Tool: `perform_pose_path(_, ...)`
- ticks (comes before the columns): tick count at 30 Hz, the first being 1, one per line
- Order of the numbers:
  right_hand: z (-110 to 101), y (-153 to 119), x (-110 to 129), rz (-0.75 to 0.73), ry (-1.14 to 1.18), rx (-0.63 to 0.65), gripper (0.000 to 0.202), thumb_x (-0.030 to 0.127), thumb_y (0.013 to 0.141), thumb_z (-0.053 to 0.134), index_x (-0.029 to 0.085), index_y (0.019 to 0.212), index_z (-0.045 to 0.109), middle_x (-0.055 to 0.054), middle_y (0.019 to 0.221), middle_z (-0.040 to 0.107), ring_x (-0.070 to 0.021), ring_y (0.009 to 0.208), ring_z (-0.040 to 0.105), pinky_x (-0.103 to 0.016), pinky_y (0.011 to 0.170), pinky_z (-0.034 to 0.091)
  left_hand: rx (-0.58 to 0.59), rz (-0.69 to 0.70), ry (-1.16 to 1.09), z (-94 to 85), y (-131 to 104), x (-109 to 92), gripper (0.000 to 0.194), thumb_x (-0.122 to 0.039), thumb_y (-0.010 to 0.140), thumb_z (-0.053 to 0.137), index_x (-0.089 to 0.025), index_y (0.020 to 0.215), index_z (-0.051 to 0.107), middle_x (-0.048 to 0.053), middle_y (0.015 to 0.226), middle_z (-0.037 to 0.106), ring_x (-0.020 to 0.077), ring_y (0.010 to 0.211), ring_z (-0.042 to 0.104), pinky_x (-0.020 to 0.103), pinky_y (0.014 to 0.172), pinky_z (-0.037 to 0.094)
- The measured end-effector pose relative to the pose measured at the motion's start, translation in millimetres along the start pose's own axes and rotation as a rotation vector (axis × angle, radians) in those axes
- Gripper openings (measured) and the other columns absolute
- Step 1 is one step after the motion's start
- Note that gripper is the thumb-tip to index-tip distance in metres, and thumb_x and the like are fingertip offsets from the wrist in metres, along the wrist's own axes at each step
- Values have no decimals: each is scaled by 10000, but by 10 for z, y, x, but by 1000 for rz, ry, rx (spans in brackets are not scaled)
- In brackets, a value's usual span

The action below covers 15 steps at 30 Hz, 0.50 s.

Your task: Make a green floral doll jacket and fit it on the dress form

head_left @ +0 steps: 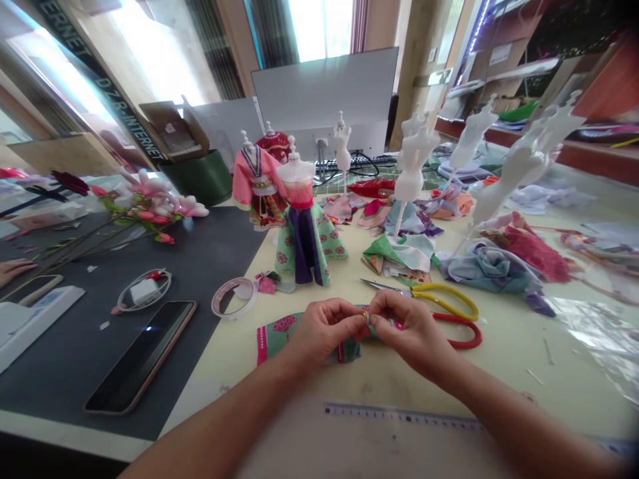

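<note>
Both hands meet over a small green doll garment [281, 327] with pink trim and a pink flower pattern. My left hand [327, 326] pinches the cloth at its upper edge between thumb and forefinger. Close against it, my right hand [407, 326] pinches the same edge from the other side. The exact bit between the fingertips is small and partly covered by them. Scissors with yellow and red handles [456, 305] lie just behind and beside my right hand. A roll of tape [215, 303] rests to the left of the garment.
Dressed doll forms [301, 226] stand behind my hands, and bare white doll forms [413, 166] to the right among fabric pieces [492, 266]. A ruler [399, 416] lies in front. At left are a phone [142, 356], a coiled cable [124, 293] and another person's hand [14, 269].
</note>
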State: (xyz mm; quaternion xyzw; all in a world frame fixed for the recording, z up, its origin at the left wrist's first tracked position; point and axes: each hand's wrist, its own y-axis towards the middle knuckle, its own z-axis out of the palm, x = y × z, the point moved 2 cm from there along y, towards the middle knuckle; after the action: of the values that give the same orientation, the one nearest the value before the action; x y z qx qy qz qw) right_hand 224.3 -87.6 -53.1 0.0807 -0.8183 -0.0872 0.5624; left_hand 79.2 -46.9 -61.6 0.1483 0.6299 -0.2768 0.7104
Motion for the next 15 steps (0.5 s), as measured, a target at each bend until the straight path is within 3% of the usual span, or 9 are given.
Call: perform_pose_path(15,6,29,-96,37,48,-29,70,129,702,488,176,652,499,40,590,491,-87,548,438,-196,494,333,71,-144,-240,-19,31,77,191,-291,743,671,-107,790,644,36,660,650,95,559,589,194,533,443)
